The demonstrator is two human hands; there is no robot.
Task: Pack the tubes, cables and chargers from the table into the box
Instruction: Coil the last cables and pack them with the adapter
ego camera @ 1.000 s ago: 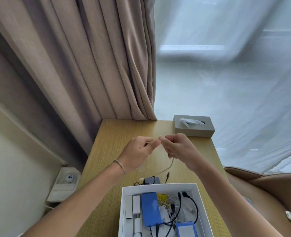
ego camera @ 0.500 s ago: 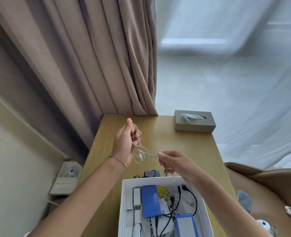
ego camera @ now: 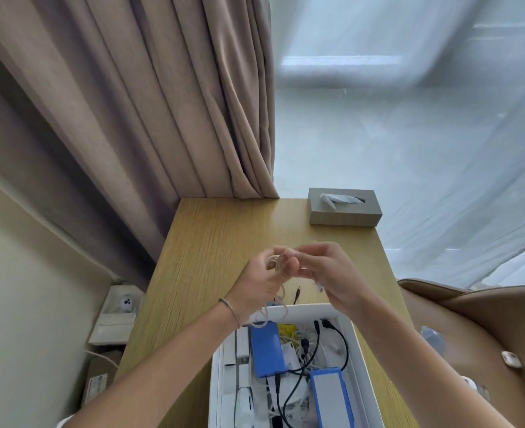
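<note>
My left hand (ego camera: 262, 284) and my right hand (ego camera: 326, 273) meet above the wooden table (ego camera: 211, 257), both pinching a thin white cable (ego camera: 273, 262) wound into loops. Part of the cable hangs down from my left hand toward the white box (ego camera: 358, 350). The open box sits at the near edge and holds two blue packs (ego camera: 265, 349), black cables (ego camera: 313, 350) and white chargers (ego camera: 242, 347). A black plug tip (ego camera: 297, 293) lies on the table just beyond the box.
A grey tissue box (ego camera: 344, 208) stands at the far right corner of the table. Beige curtains (ego camera: 162, 103) hang behind. A brown chair (ego camera: 486, 329) is at the right. On the floor at the left lies a white tray with a small round device (ego camera: 126, 302).
My hands drew apart while the left one coiled the white cable, then came together again. The cable is now bunched in loops between both hands, and the view has shifted slightly.
</note>
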